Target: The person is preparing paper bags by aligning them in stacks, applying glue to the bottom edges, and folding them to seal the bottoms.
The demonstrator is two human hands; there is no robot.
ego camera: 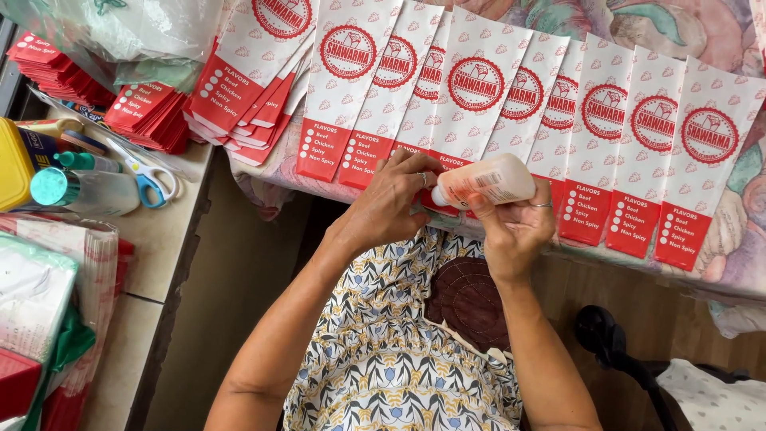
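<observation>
Scissors (152, 182) lie on the side counter (155, 239) far left, my left hand (391, 203) pinches the nozzle end of the glue bottle (485, 182), my right hand (515, 227) grips its body, over the paper sleeves (447, 96) at the table's near edge.

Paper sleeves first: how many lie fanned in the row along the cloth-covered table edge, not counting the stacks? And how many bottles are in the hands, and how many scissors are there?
Paper sleeves in the fanned row: 8
White bottle, held by the right hand with the left hand at its cap: 1
Blue-handled scissors on the side counter: 1
Total: 10
</observation>
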